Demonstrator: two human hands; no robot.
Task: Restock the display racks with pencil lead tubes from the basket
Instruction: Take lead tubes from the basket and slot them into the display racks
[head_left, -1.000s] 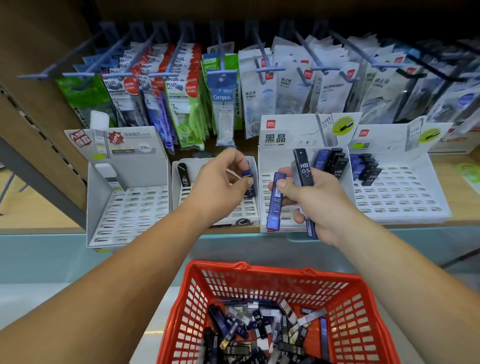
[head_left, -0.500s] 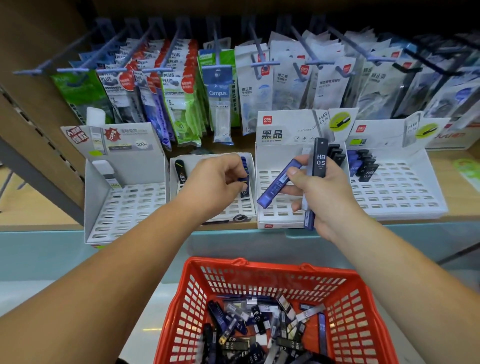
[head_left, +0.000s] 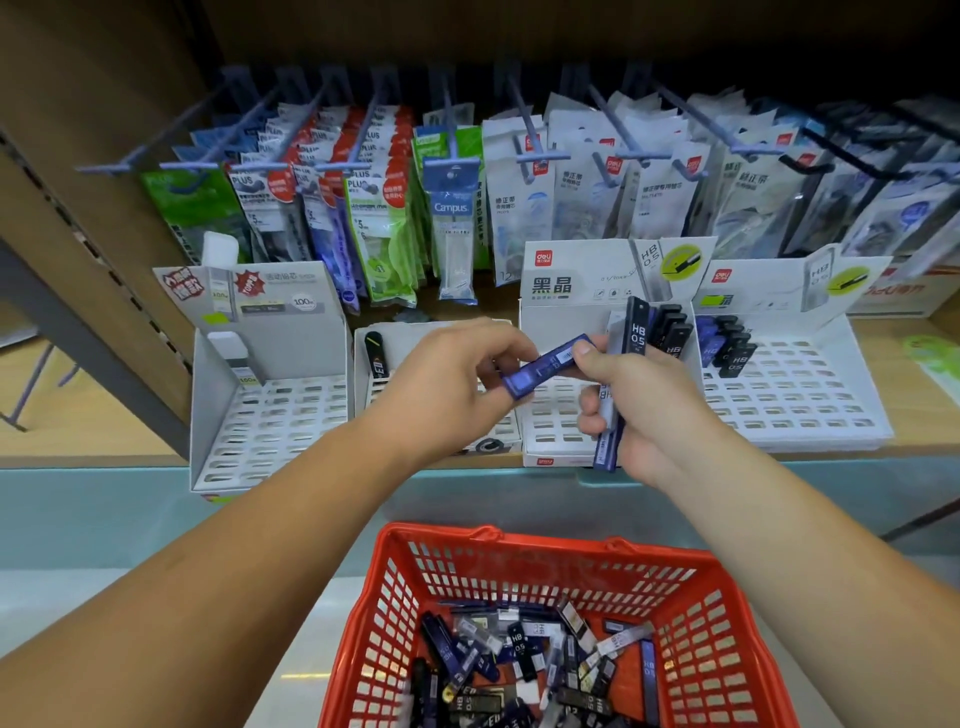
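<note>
A blue lead tube (head_left: 545, 366) lies slanted between my two hands. My left hand (head_left: 447, 379) pinches its lower left end while the thumb of my right hand (head_left: 641, 400) holds its upper right end. In that same fist are a black tube marked HB 0.5 (head_left: 636, 325) pointing up and another blue tube (head_left: 607, 441) pointing down. Below, the red basket (head_left: 727, 639) holds several mixed black and blue tubes. Four white slotted display racks stand on the shelf; the third rack (head_left: 550, 421) is behind my hands.
The far left rack (head_left: 270, 426) has one white tube (head_left: 234, 358), the second rack one black tube (head_left: 375, 356). The right rack (head_left: 800, 400) holds several blue and black tubes at its back left. Packets (head_left: 452, 208) hang on hooks above. A wooden shelf side (head_left: 78, 260) is at the left.
My left hand has left the second rack, moved right and taken hold of the blue tube's lower end. My right hand has tilted that tube over towards the left.
</note>
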